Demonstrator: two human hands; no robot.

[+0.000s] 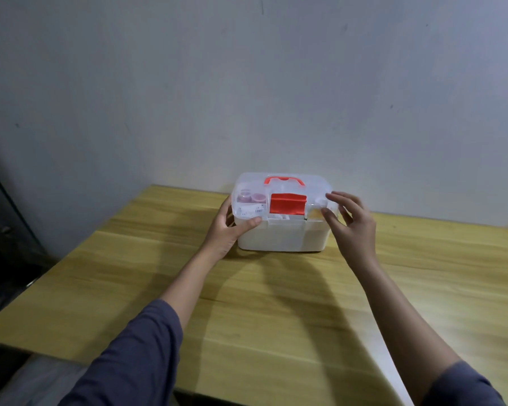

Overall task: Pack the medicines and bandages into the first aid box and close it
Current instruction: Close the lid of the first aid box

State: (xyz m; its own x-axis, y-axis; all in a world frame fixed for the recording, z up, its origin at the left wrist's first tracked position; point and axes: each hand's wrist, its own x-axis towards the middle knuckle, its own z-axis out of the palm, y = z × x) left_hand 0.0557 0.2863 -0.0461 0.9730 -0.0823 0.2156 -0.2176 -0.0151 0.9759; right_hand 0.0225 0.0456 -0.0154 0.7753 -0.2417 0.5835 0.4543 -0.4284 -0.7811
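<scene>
The white first aid box [282, 237] stands at the far side of the wooden table, with its clear lid [314, 186] down over it. A red handle [284, 181] lies on the lid and a red latch [288, 203] sits at the front. Through the lid I see pink-capped bottles [251, 197], a white packet and something yellowish on the right. My left hand [228, 232] grips the box's left front corner, thumb on the lid's edge. My right hand [349, 227] rests its fingertips on the lid's right front corner, fingers spread.
The wooden table [276, 303] runs up to a pale wall [247, 83]. Its left edge drops off beside a dark object [3, 224] at the far left. The near edge lies just under my forearms.
</scene>
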